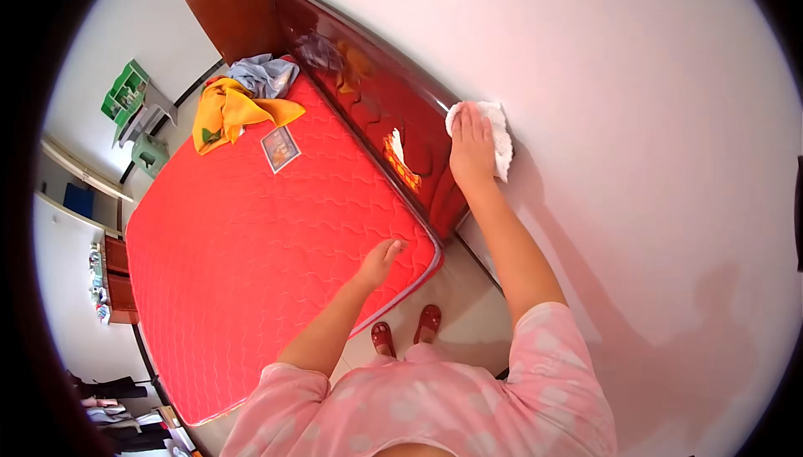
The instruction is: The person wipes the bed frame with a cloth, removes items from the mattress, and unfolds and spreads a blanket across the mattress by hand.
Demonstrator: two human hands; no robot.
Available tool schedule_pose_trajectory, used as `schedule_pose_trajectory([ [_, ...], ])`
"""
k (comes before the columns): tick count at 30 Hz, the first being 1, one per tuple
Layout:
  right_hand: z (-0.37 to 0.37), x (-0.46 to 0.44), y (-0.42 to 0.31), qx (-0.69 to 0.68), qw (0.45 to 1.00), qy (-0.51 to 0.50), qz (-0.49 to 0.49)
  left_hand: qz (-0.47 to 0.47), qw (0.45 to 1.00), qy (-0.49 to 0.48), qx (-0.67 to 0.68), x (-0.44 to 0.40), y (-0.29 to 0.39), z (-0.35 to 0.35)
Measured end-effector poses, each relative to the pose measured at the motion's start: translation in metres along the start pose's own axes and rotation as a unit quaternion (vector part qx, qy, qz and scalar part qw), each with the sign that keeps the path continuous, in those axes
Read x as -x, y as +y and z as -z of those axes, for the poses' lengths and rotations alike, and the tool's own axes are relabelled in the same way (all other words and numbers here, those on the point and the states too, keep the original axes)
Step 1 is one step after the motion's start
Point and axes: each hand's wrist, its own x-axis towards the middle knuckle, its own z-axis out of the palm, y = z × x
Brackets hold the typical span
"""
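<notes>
My right hand [474,146] presses a white cloth [503,141] onto the top edge of a glossy dark red headboard [368,93], at the end close to the wall. The fingers lie over the cloth, which spreads past them on the wall side. My left hand [383,263] hovers above the near corner of a red quilted mattress [276,239]. Nothing shows in it; its thumb stands apart and the fingers are loosely bent. The headboard's shiny face carries reflections.
A yellow cloth [230,114], a grey-blue cloth [266,76] and a framed picture [280,149] lie on the mattress. A pale wall [652,122] rises at the right. My feet in red slippers [429,319] stand beside the bed. A green shelf [127,89] is far left.
</notes>
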Motion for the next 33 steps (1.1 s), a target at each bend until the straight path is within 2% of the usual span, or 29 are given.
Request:
schedule_pose_trajectory([
  [2,-0.01,-0.001,-0.005,0.065,0.997,0.005,0.028,-0.015,1.0,0.002,-0.004,-0.007,0.001,0.002],
  [5,-0.013,0.028,-0.005,0.095,0.989,-0.006,0.115,0.0,0.999,0.009,0.041,0.017,0.011,-0.003],
  [9,-0.018,0.034,-0.019,0.106,0.982,-0.059,0.147,0.003,1.0,0.024,0.011,0.021,-0.004,0.016],
  [13,-0.071,0.064,-0.024,-0.111,0.979,-0.059,0.162,0.026,0.999,0.036,0.03,0.035,-0.023,0.021],
  [16,-0.114,0.089,-0.033,-0.062,0.987,-0.028,0.144,0.036,0.998,0.052,0.023,0.048,-0.033,0.033],
  [19,-0.089,0.093,-0.049,-0.072,0.986,-0.091,0.124,0.042,0.995,0.067,0.051,0.066,-0.042,0.049],
  [20,-0.113,0.097,-0.047,-0.045,0.98,-0.127,0.144,0.039,0.994,0.077,0.068,0.071,-0.043,0.056],
  [23,-0.05,0.086,-0.096,-0.172,0.925,-0.337,-0.044,0.039,0.987,0.12,0.103,0.103,-0.041,0.082],
  [24,-0.058,0.088,-0.109,-0.346,0.867,-0.318,-0.169,0.036,0.986,0.126,0.102,0.114,-0.043,0.094],
  [25,-0.034,0.091,-0.139,-0.418,0.844,-0.288,-0.174,0.036,0.986,0.133,0.098,0.13,-0.045,0.109],
  [27,0.01,0.091,-0.196,-0.382,0.897,-0.22,-0.019,0.029,0.983,0.155,0.098,0.158,-0.049,0.14],
  [28,0.026,0.1,-0.231,-0.457,0.863,-0.215,-0.01,0.03,0.98,0.166,0.101,0.181,-0.046,0.155],
  [30,0.07,0.113,-0.302,-0.518,0.819,-0.249,-0.006,0.007,0.975,0.206,0.086,0.218,-0.042,0.185],
  [31,0.09,0.126,-0.339,-0.491,0.842,-0.201,0.1,-0.006,0.97,0.234,0.068,0.245,-0.041,0.2],
  [33,0.141,0.145,-0.415,-0.555,0.789,-0.2,0.17,-0.052,0.957,0.284,0.003,0.296,-0.037,0.235],
])
